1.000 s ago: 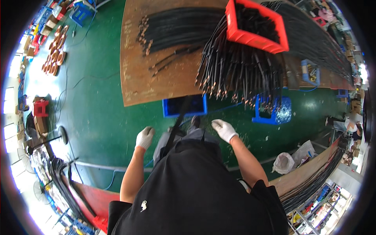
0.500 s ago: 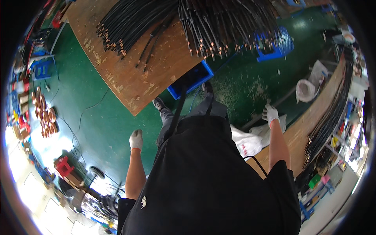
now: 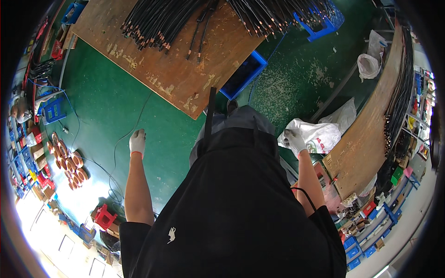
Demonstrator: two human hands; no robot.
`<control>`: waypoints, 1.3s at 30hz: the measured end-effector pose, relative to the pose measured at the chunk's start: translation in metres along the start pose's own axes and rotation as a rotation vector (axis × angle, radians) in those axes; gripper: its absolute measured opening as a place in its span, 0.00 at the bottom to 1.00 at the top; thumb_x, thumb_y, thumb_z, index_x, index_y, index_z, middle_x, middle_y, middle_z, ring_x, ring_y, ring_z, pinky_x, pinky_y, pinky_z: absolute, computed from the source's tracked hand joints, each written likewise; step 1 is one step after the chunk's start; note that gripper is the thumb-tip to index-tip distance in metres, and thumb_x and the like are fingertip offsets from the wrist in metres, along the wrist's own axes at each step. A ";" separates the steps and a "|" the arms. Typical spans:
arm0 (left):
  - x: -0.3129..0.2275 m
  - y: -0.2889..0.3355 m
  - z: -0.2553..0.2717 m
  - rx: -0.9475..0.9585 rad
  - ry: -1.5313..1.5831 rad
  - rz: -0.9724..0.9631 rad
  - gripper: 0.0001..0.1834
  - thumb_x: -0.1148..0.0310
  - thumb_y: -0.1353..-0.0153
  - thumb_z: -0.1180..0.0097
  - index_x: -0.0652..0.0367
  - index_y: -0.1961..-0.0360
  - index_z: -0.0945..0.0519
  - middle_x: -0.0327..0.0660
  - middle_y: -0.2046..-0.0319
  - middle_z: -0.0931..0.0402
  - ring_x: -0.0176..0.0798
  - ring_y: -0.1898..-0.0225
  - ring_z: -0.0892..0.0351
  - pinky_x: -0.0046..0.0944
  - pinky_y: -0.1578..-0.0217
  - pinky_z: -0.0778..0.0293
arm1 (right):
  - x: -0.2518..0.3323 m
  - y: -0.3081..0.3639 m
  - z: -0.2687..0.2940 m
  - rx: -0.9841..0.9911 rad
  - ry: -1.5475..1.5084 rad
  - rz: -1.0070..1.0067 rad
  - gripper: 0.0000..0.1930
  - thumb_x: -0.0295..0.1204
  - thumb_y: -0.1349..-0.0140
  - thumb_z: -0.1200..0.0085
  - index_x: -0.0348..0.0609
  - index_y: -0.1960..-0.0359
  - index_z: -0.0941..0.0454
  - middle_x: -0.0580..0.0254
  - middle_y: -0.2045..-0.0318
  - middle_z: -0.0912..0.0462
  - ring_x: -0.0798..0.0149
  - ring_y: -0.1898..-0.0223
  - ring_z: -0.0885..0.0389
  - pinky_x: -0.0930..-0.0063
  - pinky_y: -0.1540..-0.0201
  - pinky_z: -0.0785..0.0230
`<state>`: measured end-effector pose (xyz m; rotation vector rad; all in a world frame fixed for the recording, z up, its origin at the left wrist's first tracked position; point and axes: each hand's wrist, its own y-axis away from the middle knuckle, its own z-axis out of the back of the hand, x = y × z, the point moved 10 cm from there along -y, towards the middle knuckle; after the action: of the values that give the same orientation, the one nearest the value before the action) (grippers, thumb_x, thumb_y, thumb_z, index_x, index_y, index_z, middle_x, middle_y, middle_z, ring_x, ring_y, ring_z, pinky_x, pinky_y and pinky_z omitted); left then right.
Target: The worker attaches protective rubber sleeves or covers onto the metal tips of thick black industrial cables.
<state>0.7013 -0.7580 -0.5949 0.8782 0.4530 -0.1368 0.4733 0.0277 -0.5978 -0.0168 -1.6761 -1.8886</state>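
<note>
My left hand point(image 3: 137, 142), in a whitish glove, hangs over the green floor left of my body. Its fingers are curled in, and nothing shows in them. On the other side, my right hand point(image 3: 295, 142), gloved too, is held out with its fingers loosely bent and apart. It holds nothing that I can see. Behind it in the view is a white sack point(image 3: 320, 134) with printing; whether the hand touches it I cannot tell. Ahead stands a worn wooden table point(image 3: 176, 88) bearing bundles of black cables point(image 3: 162, 23) with copper-coloured ends.
A blue bin point(image 3: 245, 76) stands by the table's right edge. A blue stool point(image 3: 320, 25) is farther off. Along the right runs a wooden bench point(image 3: 359, 162) with long black cables point(image 3: 394, 102). Copper-coloured coils point(image 3: 67, 162), a red stool point(image 3: 104, 217) and loose cords lie left.
My body has turned and moved, so the table and bench have shifted in view. My left hand has swung forward and outward; my right hand has come back nearer my body, over the white sack.
</note>
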 end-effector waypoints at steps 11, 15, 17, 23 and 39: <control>-0.062 0.120 -0.065 0.022 -0.208 -0.330 0.27 0.50 0.26 0.44 0.61 0.41 0.13 0.54 0.48 0.10 0.53 0.44 0.11 0.46 0.40 0.21 | -0.023 -0.033 -0.026 -0.107 -0.281 -0.140 0.13 0.43 0.22 0.41 0.50 0.46 0.19 0.70 0.64 0.20 0.71 0.69 0.21 0.72 0.70 0.32; -0.014 0.080 -0.024 0.046 -0.426 -0.329 0.27 0.49 0.27 0.45 0.59 0.42 0.13 0.54 0.48 0.11 0.56 0.43 0.11 0.47 0.40 0.21 | 0.022 -0.005 -0.078 -0.098 -0.264 0.025 0.17 0.39 0.20 0.43 0.44 0.39 0.21 0.69 0.63 0.19 0.70 0.69 0.20 0.71 0.67 0.27; -0.008 0.059 0.017 0.067 -0.485 -0.277 0.27 0.50 0.28 0.45 0.59 0.42 0.13 0.54 0.47 0.11 0.56 0.43 0.12 0.48 0.40 0.21 | 0.043 0.022 -0.103 -0.089 -0.220 0.097 0.21 0.43 0.21 0.43 0.43 0.36 0.22 0.67 0.59 0.17 0.70 0.67 0.19 0.69 0.63 0.23; -0.005 -0.036 0.173 -0.027 -0.359 -0.229 0.27 0.51 0.28 0.45 0.61 0.40 0.14 0.55 0.46 0.12 0.55 0.42 0.13 0.47 0.39 0.22 | 0.033 0.108 -0.184 -0.199 -0.265 0.006 0.17 0.39 0.19 0.45 0.41 0.38 0.21 0.66 0.59 0.18 0.74 0.69 0.22 0.75 0.66 0.26; 0.124 -0.086 0.200 0.112 -0.069 -0.008 0.26 0.53 0.26 0.43 0.63 0.40 0.14 0.48 0.51 0.11 0.45 0.49 0.13 0.42 0.45 0.21 | 0.286 0.321 -0.526 0.995 0.510 0.458 0.42 0.56 0.18 0.61 0.30 0.18 0.42 0.41 0.16 0.43 0.46 0.13 0.54 0.54 0.14 0.67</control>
<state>0.8519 -0.9574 -0.6000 0.9784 0.3879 -0.2009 0.5784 -0.5750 -0.3026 0.4038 -1.8397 -0.5353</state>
